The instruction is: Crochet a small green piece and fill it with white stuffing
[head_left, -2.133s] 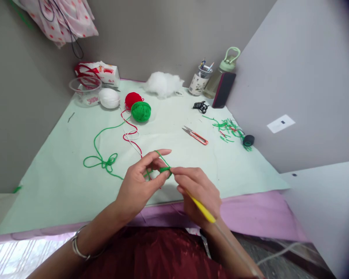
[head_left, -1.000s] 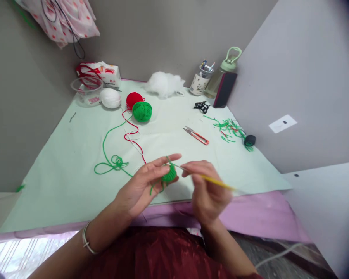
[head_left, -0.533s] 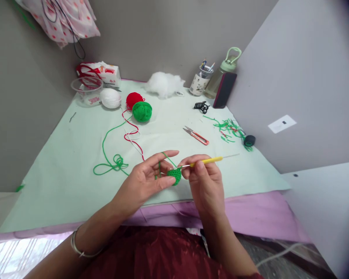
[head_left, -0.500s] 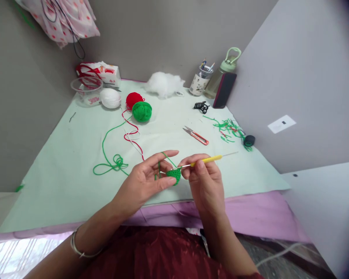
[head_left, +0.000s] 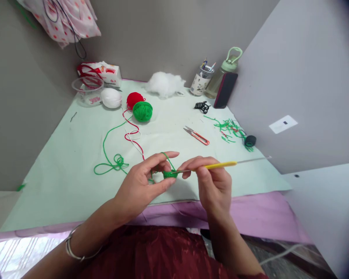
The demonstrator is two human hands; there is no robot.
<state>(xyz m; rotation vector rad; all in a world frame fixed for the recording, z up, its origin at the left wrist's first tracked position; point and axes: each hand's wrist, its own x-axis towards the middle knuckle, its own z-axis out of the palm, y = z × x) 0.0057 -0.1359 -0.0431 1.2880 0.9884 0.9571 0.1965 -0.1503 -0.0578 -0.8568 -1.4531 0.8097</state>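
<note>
By the table [head_left: 61, 186], even tension counts

Above its near edge, the left hand [head_left: 139, 184] pinches the piece [head_left: 170, 176], yarn [head_left: 169, 159] raised over one finger. The right hand [head_left: 216, 182] grips the hook [head_left: 221, 165], tip at the rim. Lightly taut yarn and a shallow hook angle should suit.

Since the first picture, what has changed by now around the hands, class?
The right hand has swung the yellow-handled hook: it sloped to the lower right and is now nearly level. The loose green yarn loops have shifted slightly right. Nothing was let go: the left hand still holds the green crochet piece. The green ball, red ball, white ball and orange snips stayed put.
</note>
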